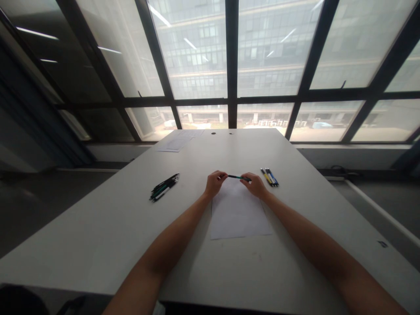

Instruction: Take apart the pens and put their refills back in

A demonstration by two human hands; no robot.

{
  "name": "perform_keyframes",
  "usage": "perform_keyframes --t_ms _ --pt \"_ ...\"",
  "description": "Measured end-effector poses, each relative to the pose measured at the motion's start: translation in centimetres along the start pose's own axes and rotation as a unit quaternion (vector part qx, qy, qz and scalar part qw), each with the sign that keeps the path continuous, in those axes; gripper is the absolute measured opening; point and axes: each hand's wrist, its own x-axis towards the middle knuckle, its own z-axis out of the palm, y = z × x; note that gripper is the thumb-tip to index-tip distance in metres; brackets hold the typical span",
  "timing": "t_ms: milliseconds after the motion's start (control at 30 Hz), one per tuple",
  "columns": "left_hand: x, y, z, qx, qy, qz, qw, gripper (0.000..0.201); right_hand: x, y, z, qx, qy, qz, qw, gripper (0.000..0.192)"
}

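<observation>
A slim pen [234, 176], black with a teal-green part, is held level over the far end of a white sheet of paper [241, 221]. My left hand [214, 183] pinches its left end, and a bit of dark colour shows between the fingertips. At the other end, the fingers of my right hand [254, 186] are closed on the pen's barrel. Whether the pen is in one piece cannot be made out at this size. Just right of my right hand lie a few pens [269, 177] side by side, with yellow, white and blue barrels.
A bundle of mostly dark pens [164, 188] lies on the white table [108, 245] to the left. Printed sheets [175, 142] rest at the table's far left corner. Beyond the far edge stand large windows with dark frames [232, 65]. A cable [344, 171] lies off the right side.
</observation>
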Motion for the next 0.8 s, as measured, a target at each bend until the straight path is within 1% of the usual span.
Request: perform_keyframes --t_ms 133,300,467,800 --pt "0.0 0.0 0.2 0.011 -0.025 0.012 1.000 0.019 -0.1 -0.1 -0.2 -0.053 -0.014 -0.022 0.998 0.016" --pt "-0.1 0.0 0.2 0.020 -0.027 0.023 0.999 0.017 0.0 0.1 -0.2 -0.077 0.005 -0.027 0.997 0.013" --pt "0.0 0.1 0.1 0.024 0.001 0.027 0.999 0.014 0.1 0.3 -0.4 -0.093 0.041 -0.010 0.995 0.012" --pt "0.1 -0.5 -0.1 0.034 0.058 -0.007 0.998 0.013 0.0 1.1 -0.5 -0.123 0.094 0.035 0.987 0.014"
